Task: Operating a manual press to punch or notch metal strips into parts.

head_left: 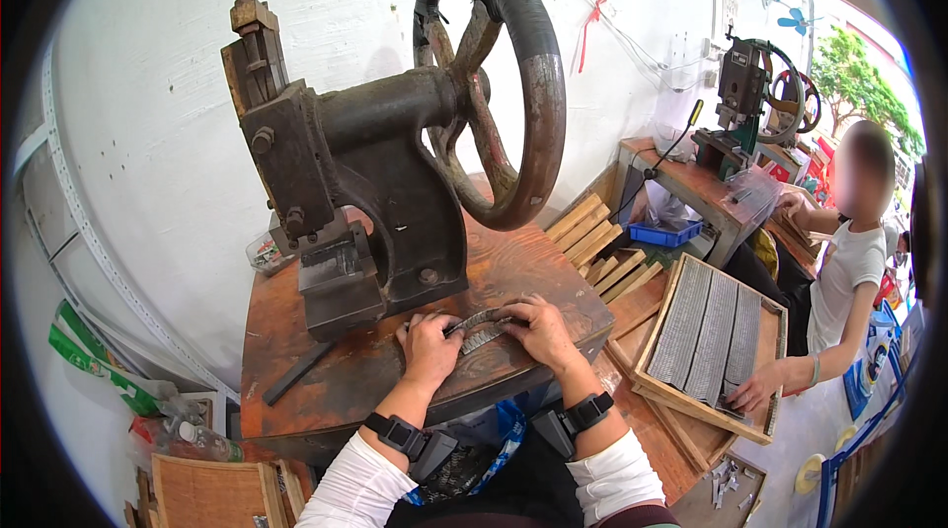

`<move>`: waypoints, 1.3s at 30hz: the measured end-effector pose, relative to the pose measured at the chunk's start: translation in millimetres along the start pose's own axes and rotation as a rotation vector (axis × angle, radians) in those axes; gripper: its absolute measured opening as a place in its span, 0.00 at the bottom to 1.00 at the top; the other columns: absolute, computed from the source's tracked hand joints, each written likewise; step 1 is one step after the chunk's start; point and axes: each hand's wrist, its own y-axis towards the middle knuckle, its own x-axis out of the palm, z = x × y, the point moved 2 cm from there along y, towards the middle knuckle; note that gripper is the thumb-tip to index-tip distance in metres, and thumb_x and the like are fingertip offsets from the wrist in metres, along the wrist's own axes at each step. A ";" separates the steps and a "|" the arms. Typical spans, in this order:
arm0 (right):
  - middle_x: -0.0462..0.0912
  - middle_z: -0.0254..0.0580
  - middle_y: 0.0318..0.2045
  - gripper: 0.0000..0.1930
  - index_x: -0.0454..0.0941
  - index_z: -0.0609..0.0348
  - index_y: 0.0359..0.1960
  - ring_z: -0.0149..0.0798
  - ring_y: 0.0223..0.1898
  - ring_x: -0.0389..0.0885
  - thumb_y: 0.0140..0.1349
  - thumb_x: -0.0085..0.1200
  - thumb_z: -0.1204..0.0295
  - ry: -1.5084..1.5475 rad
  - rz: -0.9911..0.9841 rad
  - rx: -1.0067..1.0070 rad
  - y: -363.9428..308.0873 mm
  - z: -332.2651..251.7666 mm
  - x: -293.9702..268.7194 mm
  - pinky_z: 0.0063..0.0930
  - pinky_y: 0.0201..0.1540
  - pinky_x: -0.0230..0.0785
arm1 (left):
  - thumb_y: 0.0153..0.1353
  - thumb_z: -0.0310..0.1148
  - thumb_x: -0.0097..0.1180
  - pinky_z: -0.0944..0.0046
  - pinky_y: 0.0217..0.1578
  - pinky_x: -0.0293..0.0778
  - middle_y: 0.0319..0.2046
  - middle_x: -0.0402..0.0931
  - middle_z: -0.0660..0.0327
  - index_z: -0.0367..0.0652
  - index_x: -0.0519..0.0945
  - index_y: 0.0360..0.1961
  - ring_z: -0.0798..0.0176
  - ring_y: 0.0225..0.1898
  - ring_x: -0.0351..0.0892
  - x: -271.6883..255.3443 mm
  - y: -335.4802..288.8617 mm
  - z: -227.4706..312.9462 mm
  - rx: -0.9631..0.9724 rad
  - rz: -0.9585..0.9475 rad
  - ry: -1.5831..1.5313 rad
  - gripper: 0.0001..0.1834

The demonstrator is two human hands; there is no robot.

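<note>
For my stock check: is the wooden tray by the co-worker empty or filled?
Mostly filled: long rows of grey pieces cover most of the wooden tray.

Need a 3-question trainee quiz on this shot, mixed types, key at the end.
1. True or false: the right hand is on the press's wheel.

2. Seen from the press, the wooden tray with grey rows is to the: (A) left (B) right.

3. What lies on the bench, to the left of the left hand?

Key
1. False; its fingers are at the curved strip.
2. B.
3. A dark bar.
</note>
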 end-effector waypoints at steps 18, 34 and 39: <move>0.82 0.46 0.36 0.12 0.82 0.59 0.38 0.45 0.41 0.79 0.53 0.53 0.83 0.199 0.208 0.178 3.5 14.4 1.8 0.32 0.45 0.71 | 0.49 0.34 0.61 0.52 0.50 0.57 0.34 0.81 0.62 0.46 0.85 0.31 0.56 0.45 0.73 -1.4 1.9 -2.4 -0.018 -0.007 0.003 0.08; 0.80 0.40 0.36 0.12 0.82 0.53 0.38 0.48 0.45 0.72 0.50 0.61 0.70 -0.215 -0.081 -0.011 24.2 10.0 28.0 0.40 0.49 0.65 | 0.48 0.33 0.60 0.52 0.50 0.58 0.33 0.81 0.61 0.45 0.84 0.30 0.56 0.44 0.73 2.1 0.2 -1.3 -0.007 0.017 0.003 0.08; 0.80 0.39 0.36 0.10 0.81 0.56 0.34 0.48 0.45 0.72 0.49 0.61 0.72 -0.172 -0.009 -0.012 20.3 6.3 26.0 0.40 0.48 0.64 | 0.49 0.32 0.61 0.50 0.51 0.57 0.36 0.80 0.58 0.44 0.84 0.31 0.54 0.45 0.73 3.8 1.3 -1.7 -0.024 0.001 0.012 0.08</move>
